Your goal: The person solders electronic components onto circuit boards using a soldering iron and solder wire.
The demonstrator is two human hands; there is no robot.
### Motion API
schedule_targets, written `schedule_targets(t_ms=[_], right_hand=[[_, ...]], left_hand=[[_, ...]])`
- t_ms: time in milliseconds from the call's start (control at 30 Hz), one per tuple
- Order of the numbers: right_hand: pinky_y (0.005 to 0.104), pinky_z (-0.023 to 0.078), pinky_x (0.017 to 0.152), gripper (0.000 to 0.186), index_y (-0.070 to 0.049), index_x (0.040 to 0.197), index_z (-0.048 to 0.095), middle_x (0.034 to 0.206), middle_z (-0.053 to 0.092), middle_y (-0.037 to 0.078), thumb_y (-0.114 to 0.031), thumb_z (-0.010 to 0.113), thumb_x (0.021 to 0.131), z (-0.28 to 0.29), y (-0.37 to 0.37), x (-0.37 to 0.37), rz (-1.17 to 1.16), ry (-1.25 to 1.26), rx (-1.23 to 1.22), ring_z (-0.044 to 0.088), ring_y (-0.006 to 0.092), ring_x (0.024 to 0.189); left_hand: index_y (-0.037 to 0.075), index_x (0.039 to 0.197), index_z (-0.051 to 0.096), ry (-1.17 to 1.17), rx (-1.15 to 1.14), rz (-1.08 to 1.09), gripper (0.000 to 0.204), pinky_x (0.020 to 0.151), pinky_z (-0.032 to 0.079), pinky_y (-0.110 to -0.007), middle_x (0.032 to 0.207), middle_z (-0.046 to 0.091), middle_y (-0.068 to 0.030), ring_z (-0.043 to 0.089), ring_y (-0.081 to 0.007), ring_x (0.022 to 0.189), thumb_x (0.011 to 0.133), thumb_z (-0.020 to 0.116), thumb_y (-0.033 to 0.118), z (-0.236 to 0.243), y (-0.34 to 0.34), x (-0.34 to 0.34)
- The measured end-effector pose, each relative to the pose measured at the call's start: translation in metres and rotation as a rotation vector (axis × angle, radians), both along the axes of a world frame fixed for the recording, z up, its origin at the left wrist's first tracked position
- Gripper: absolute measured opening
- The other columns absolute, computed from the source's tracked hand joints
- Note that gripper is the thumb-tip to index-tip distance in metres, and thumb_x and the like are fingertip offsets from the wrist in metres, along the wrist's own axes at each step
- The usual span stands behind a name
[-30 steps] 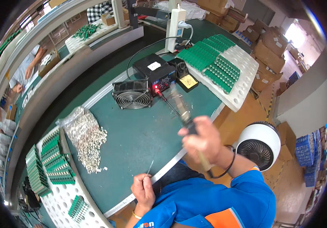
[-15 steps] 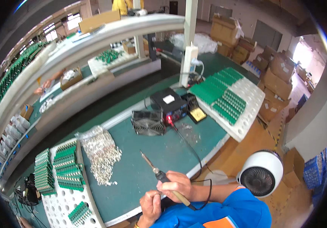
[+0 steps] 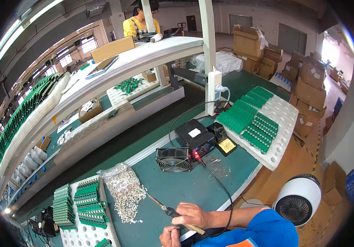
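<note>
My right hand (image 3: 192,215) is closed around a soldering iron (image 3: 170,211), its tip pointing up and left near a heap of small whitish parts (image 3: 129,206). My left hand (image 3: 170,236) is curled closed just below it at the lower edge; whatever its fingers may hold is hidden. The heap spills from a clear plastic bag (image 3: 119,176) on the green bench (image 3: 152,210). Left of it, stacks of green circuit boards (image 3: 89,201) rest on a white foam board with holes (image 3: 84,235). A black soldering station (image 3: 194,136) with a red light is joined to the iron's cable.
A small square fan (image 3: 173,159) and an iron stand with yellow sponge (image 3: 227,145) flank the station. More green boards (image 3: 261,131) lie on a foam board (image 3: 282,140) at right. A post carries a power strip (image 3: 214,91). A white round fan (image 3: 298,201) stands at right.
The view has tilted up, so the bench things sit lower and further right, and a person in yellow shows more fully at the back. My right hand still grips the soldering iron.
</note>
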State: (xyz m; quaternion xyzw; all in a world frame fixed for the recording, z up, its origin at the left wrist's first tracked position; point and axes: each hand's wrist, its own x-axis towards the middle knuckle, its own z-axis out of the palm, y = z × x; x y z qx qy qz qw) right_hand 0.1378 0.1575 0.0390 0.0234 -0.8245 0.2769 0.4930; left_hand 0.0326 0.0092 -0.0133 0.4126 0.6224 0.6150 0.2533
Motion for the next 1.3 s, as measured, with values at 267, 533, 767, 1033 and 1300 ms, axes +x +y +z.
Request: schedule_targets(t_ms=[267,533,767,1033,1300], right_hand=[[0.0374,0.040,0.063,0.025,-0.008,0.111,0.056,0.079,0.043,0.006,-0.011,0.059,0.086,0.004,0.011,-0.011,0.109,-0.077,0.094,0.047,0.0244,0.067],[0.0384,0.040,0.058,0.028,-0.007,0.112,0.058,0.076,0.042,0.007,-0.007,0.062,0.084,0.003,0.009,-0.023,0.151,-0.015,0.033,0.047,0.0258,0.063],[0.0393,0.042,0.060,0.028,-0.007,0.111,0.057,0.079,0.045,0.008,-0.008,0.062,0.084,-0.003,0.011,-0.022,0.161,-0.021,0.042,0.050,0.0269,0.066],[0.0384,0.041,0.058,0.028,-0.009,0.113,0.059,0.078,0.044,0.008,-0.011,0.060,0.085,-0.013,0.014,-0.029,0.294,-0.073,0.053,0.049,0.0260,0.064],[0.0307,0.043,0.051,0.037,0.001,0.098,0.057,0.071,0.054,0.004,-0.009,0.067,0.063,0.019,0.002,-0.008,-0.173,-0.474,-1.331,0.054,0.0184,0.060]], left_hand=[[0.002,0.093,0.067,0.203,0.009,0.099,0.016,0.064,0.049,-0.036,0.076,0.066,-0.0129,0.059,-0.0220,0.065,0.098,0.055,0.012,-0.001,-0.015,-0.015],[0.004,0.091,0.068,0.169,-0.071,0.191,0.015,0.067,0.051,-0.037,0.078,0.067,-0.0139,0.063,-0.0239,0.067,0.097,0.058,0.014,-0.010,-0.026,-0.027],[0.003,0.106,0.065,0.211,-0.113,0.117,0.016,0.075,0.052,-0.040,0.094,0.067,-0.0187,0.066,-0.0348,0.084,0.101,0.051,0.008,-0.042,-0.034,-0.036],[0.004,0.093,0.067,0.419,-0.167,0.233,0.011,0.070,0.051,-0.041,0.085,0.066,-0.0165,0.061,-0.0341,0.075,0.096,0.057,0.009,-0.010,-0.037,-0.022],[0.001,0.089,0.061,0.465,0.154,0.148,0.003,0.047,0.045,-0.039,0.069,0.059,-0.0116,0.059,-0.0281,0.054,0.086,0.064,0.001,-0.006,-0.020,-0.034]])
